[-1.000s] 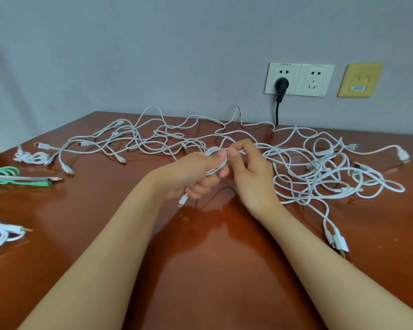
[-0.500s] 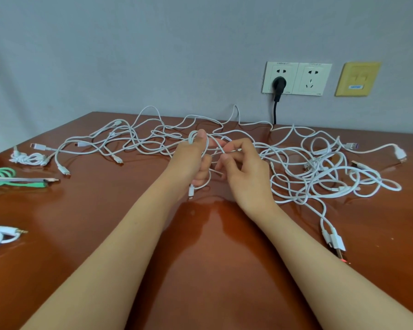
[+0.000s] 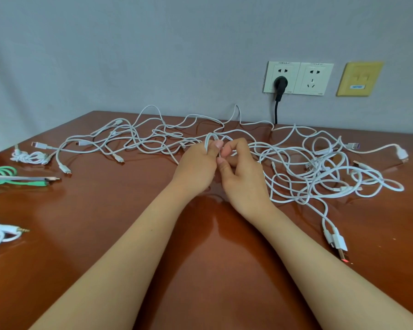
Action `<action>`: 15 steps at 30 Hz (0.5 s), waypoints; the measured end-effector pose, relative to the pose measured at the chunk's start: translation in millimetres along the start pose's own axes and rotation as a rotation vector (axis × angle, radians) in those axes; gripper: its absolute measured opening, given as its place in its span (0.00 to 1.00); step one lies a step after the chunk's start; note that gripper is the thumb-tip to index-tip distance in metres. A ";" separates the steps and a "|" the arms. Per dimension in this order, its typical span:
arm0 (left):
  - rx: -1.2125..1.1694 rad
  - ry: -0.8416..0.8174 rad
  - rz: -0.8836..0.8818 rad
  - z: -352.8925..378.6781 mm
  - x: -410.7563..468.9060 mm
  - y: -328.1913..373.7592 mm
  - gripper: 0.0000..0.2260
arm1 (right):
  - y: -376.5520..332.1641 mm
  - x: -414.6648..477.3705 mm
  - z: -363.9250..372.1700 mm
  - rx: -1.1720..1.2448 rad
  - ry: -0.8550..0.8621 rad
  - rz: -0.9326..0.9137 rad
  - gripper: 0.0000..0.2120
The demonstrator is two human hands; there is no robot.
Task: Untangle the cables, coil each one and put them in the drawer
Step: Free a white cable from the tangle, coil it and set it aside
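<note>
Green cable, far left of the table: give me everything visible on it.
The green cable is mint, rubbery-looking, folded into a loose flat bundle on the glossy brown table, partly cut by the left frame edge. Its ends point right; one shows a metallic tip. Neither the left hand nor the right hand touches it.

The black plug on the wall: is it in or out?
In: the black plug sits in the left wall socket, cord hanging down.

Glossy brown table: white cable tangle, green cable, small white coil.
</note>
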State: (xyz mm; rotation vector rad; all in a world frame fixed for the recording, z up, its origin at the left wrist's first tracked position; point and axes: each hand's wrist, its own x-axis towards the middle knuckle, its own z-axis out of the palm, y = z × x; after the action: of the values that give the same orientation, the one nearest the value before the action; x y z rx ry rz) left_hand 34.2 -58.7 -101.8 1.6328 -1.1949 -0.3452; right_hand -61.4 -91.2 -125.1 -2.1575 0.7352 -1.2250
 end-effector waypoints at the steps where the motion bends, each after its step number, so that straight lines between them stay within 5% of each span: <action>1: 0.003 -0.002 -0.017 0.0 0.9 -0.4 0.18 | -0.1 -0.3 -0.5 0.008 -0.009 -0.004 0.09; 5: -0.127 -0.006 -0.099 2.1 0.8 0.1 0.18 | -2.2 -0.7 -1.4 0.028 -0.005 -0.006 0.14; 11: -0.895 -0.209 -0.399 -2.6 1.4 5.1 0.19 | -4.5 0.5 1.3 0.092 0.012 0.037 0.14; 15: -1.079 -0.329 -0.436 -7.9 0.1 7.7 0.19 | -3.7 2.3 1.2 0.133 -0.002 0.068 0.14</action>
State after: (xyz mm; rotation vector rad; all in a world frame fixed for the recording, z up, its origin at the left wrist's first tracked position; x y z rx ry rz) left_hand 35.8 -54.1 -91.9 0.8511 -0.6269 -1.3153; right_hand -58.7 -89.9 -121.8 -2.0103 0.7003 -1.2021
